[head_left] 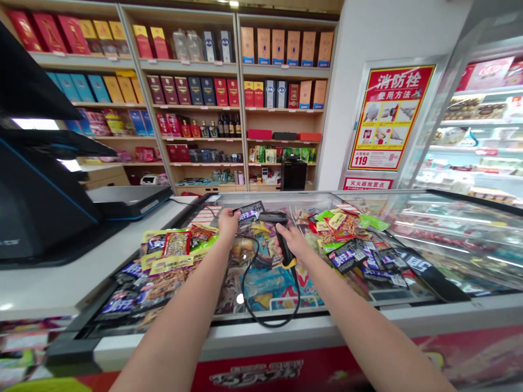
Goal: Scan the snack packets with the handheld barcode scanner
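Observation:
My left hand (229,222) pinches the left end of a black snack packet (250,211) with purple and white print, held above the glass freezer lid. My right hand (291,239) is wrapped round the grip of a black barcode scanner (286,247) with a yellow band at its base. The scanner's head points left, close beside the packet. A black cable (244,288) loops from the scanner down over the glass. Left of my hands lies a heap of snack packets (176,244); to the right is another pile of packets (347,253), some black, some yellow and red.
The chest freezer's white front rim (261,332) runs across near me. A checkout terminal (36,201) stands on the left counter (49,283). A black strap-like item (433,275) lies on the right glass. Shelves of boxes (192,92) and a chilled cabinet (478,130) stand beyond.

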### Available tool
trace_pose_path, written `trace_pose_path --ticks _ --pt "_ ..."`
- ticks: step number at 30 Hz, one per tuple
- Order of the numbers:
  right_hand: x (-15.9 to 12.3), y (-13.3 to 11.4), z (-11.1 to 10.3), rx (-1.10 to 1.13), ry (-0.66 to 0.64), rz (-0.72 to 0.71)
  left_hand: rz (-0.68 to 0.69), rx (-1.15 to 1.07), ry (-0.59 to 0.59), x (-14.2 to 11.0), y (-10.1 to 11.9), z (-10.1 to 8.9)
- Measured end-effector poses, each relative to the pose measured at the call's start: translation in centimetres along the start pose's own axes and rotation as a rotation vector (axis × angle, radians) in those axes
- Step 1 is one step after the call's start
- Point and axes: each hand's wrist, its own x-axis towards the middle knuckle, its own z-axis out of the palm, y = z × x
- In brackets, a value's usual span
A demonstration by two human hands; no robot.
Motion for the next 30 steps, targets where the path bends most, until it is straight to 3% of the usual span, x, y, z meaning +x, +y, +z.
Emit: trace_pose_path --ticks 4,13,30 --pt "1.4 -0.2 0.2 -0.036 0.041 -0.073 0.039 0.014 0.082 -1.2 -0.5 0.4" --pt "0.3 1.4 -0.8 -0.104 -0.007 -0.017 0.151 0.289 0.065 -3.5 1.0 -0.8" --pt "0.2 1.2 -0.5 -0.136 0.009 0.001 0.114 0.221 0.095 -4.1 1.1 -0.7"
